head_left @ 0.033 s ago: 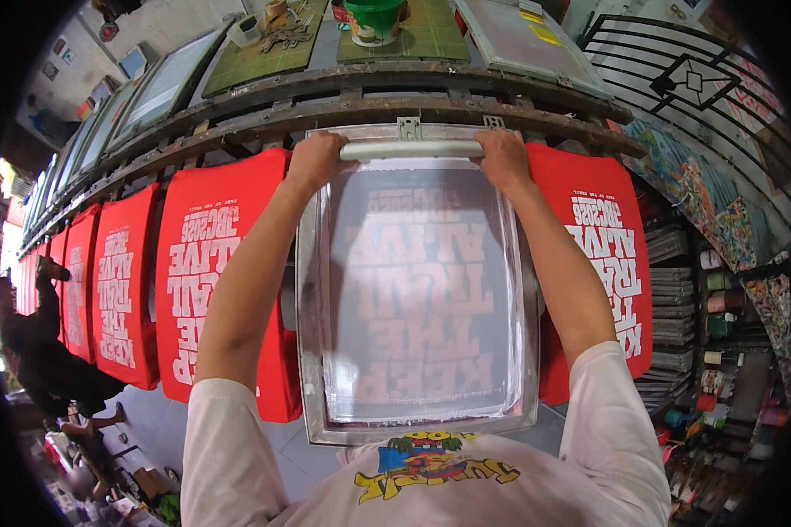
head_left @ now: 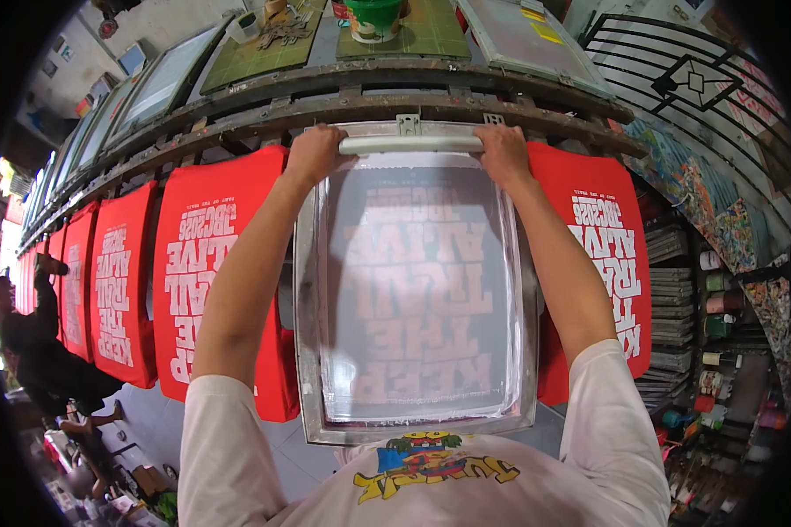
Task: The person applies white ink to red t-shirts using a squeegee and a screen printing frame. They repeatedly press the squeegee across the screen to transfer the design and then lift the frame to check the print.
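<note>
At the far end of a metal-framed printing screen (head_left: 308, 351), a pale squeegee (head_left: 410, 145) spans the mesh from side to side. My left hand (head_left: 315, 154) is closed round its left end, and my right hand (head_left: 504, 152) round its right end. Large mirrored lettering shows faintly through the greyish mesh (head_left: 413, 351). White ink lines the mesh edges, thickest along the bottom and right. Whatever lies under the screen is mostly hidden. On either side are red shirts with white lettering, one at left (head_left: 250, 180) and one at right (head_left: 549, 189), each partly behind a forearm.
More red shirts (head_left: 141, 290) continue in a row leftward. A dark rail (head_left: 351, 105) crosses behind the screen. Beyond it stand a green bucket (head_left: 373, 18) and other screens (head_left: 536, 44). Ink containers (head_left: 721, 303) line the right; another person (head_left: 44, 351) is at far left.
</note>
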### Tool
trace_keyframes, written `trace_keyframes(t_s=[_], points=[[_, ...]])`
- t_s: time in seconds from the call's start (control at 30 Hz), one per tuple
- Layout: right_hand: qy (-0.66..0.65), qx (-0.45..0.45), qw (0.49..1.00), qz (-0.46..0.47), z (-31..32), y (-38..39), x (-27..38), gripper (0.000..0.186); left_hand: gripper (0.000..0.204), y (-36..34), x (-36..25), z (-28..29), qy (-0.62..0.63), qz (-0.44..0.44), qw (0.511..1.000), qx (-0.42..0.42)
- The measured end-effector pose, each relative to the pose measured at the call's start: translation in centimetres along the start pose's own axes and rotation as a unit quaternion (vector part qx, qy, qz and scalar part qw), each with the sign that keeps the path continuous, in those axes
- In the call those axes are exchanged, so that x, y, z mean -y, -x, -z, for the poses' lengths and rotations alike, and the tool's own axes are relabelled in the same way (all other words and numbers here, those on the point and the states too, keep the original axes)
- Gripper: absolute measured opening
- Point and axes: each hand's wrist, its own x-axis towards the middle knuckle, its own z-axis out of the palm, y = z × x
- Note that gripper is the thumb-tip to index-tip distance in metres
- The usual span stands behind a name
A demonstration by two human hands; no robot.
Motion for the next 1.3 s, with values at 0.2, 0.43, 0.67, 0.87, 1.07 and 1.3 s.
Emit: trace_keyframes(t_s=[0.2,0.43,0.67,0.87,1.07,1.3], points=[[0.018,0.036,0.999,-0.022,-2.9,-0.9,-1.7,0.032,0.043,-2.1,0.4,-1.3,-0.024,-0.006,1.000,-0.002],[-0.009,0.078,0.997,-0.014,-0.5,2.3,0.5,0.024,0.051,1.4,-0.6,-0.2,-0.001,0.000,1.000,0.000],[-0.060,0.094,0.994,0.007,8.9,24.2,8.7,0.025,0.024,24.0,-10.8,1.8,0.082,-0.001,0.995,0.048],[-0.065,0.056,0.996,-0.014,14.9,41.4,15.7,0.016,0.055,42.9,-21.5,4.6,0.119,0.021,0.992,-0.021],[-0.092,0.048,0.994,-0.019,15.4,41.9,16.0,0.023,0.051,43.0,-22.5,5.7,0.122,0.038,0.992,-0.023],[-0.097,0.114,0.988,-0.024,18.5,42.9,16.8,0.032,0.047,44.1,-23.0,8.6,0.146,0.044,0.988,0.032]])
